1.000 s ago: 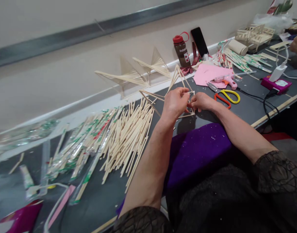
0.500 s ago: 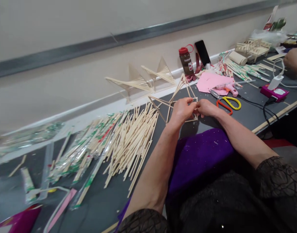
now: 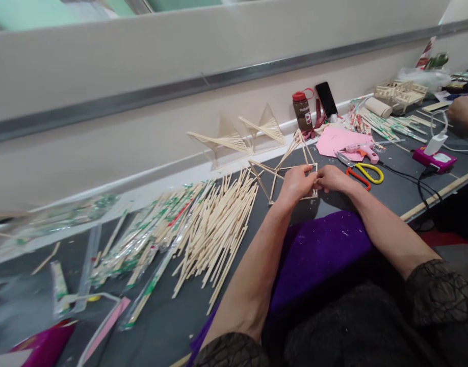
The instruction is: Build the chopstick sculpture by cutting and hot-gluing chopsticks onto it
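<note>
A small open frame of thin wooden sticks (image 3: 288, 149) stands on the grey table, with triangular peaks at its back and left. At its near right end, my left hand (image 3: 295, 184) is closed, thumb and fingers pinching an upright stick. My right hand (image 3: 332, 178) meets it there from the right, fingers curled in against the same end. The exact spot they grip is hidden between the fingertips. Just left of the frame lies a big pile of loose wooden chopsticks (image 3: 221, 229). Scissors (image 3: 366, 173) with red and yellow handles lie close to my right hand.
A pink glue gun (image 3: 364, 151) rests by pink paper (image 3: 343, 140); its cord runs to a magenta power box (image 3: 435, 159). A bottle (image 3: 303, 114) and a phone (image 3: 326, 100) stand against the wall. Wrapped chopsticks (image 3: 153, 224) lie left. Another person's hand (image 3: 463, 113) is far right.
The view has tilted up and shifted left, so everything sits lower and further right. Both hands stay at the same end of the stick frame, their fingers little changed.
</note>
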The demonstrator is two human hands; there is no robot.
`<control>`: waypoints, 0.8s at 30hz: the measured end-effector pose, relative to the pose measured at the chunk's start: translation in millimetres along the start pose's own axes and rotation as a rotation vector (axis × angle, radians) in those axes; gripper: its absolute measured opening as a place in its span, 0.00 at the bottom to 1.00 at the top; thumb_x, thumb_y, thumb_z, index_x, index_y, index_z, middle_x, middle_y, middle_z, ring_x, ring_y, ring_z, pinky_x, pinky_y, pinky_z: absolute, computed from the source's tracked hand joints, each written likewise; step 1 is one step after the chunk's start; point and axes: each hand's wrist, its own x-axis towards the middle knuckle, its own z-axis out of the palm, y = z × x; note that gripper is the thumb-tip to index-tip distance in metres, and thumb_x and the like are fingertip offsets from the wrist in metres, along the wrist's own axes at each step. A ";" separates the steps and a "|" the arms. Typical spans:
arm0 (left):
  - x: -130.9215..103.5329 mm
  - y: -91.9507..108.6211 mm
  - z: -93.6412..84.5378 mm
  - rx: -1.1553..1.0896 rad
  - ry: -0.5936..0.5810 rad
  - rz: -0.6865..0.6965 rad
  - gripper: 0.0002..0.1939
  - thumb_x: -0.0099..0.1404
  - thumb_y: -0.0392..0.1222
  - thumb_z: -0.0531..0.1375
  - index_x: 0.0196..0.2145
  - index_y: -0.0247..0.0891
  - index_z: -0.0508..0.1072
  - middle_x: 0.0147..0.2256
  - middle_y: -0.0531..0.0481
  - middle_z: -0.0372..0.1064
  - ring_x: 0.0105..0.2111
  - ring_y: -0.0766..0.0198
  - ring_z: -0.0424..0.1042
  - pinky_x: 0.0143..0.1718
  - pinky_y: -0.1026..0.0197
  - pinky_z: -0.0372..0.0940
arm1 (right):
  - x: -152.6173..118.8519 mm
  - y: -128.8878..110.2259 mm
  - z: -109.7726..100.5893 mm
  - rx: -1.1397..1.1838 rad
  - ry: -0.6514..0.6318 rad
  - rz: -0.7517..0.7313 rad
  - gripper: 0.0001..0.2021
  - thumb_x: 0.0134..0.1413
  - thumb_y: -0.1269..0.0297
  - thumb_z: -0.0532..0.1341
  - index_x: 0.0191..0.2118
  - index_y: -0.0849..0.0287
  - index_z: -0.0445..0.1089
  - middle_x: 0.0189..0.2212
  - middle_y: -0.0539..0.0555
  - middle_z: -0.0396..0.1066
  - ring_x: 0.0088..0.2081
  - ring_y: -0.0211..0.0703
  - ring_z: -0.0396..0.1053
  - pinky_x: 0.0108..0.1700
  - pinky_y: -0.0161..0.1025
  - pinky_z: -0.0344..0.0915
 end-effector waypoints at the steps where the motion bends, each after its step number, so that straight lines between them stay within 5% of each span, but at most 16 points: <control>1: -0.3 0.9 -0.2 -0.032 -0.020 -0.021 0.21 0.65 0.38 0.57 0.54 0.31 0.74 0.44 0.37 0.78 0.30 0.59 0.79 0.29 0.61 0.71 | -1.1 0.8 -2.1 -0.007 0.029 -0.010 0.09 0.54 0.73 0.58 0.33 0.65 0.77 0.26 0.54 0.75 0.20 0.32 0.67 0.24 0.28 0.59; 7: -4.6 4.6 -3.1 -0.170 -0.065 -0.069 0.20 0.64 0.36 0.58 0.53 0.31 0.75 0.53 0.36 0.73 0.30 0.61 0.78 0.23 0.64 0.68 | -14.4 35.6 -51.9 0.029 0.330 -0.079 0.12 0.57 0.67 0.56 0.34 0.65 0.77 0.30 0.55 0.77 0.23 0.34 0.70 0.27 0.30 0.62; 13: -7.6 8.7 -12.1 -0.114 -0.045 -0.070 0.21 0.65 0.38 0.57 0.53 0.30 0.75 0.38 0.38 0.79 0.26 0.60 0.77 0.23 0.62 0.66 | -30.1 113.3 -119.4 -0.451 0.470 0.380 0.13 0.55 0.66 0.59 0.39 0.66 0.80 0.39 0.64 0.79 0.43 0.54 0.75 0.38 0.38 0.64; 17: -13.7 18.3 -21.2 0.018 -0.031 -0.060 0.20 0.64 0.39 0.57 0.51 0.31 0.77 0.28 0.42 0.77 0.23 0.59 0.75 0.24 0.61 0.66 | -27.8 138.3 -124.0 -0.452 0.408 0.486 0.17 0.54 0.58 0.60 0.43 0.60 0.80 0.42 0.61 0.79 0.45 0.53 0.74 0.40 0.38 0.65; 21: -19.7 24.3 -30.2 0.121 0.047 0.011 0.16 0.63 0.41 0.58 0.45 0.37 0.80 0.19 0.51 0.73 0.19 0.60 0.72 0.28 0.60 0.66 | -12.2 130.7 -118.7 -0.396 0.445 0.463 0.20 0.58 0.55 0.56 0.45 0.60 0.79 0.41 0.60 0.79 0.43 0.50 0.74 0.39 0.37 0.65; 24: -23.6 25.3 -34.8 0.100 0.112 0.091 0.13 0.62 0.42 0.59 0.41 0.41 0.81 0.19 0.53 0.72 0.20 0.60 0.73 0.31 0.59 0.67 | 2.3 122.7 -117.8 -0.401 0.389 0.460 0.15 0.46 0.57 0.65 0.37 0.62 0.79 0.38 0.61 0.78 0.45 0.55 0.74 0.43 0.40 0.66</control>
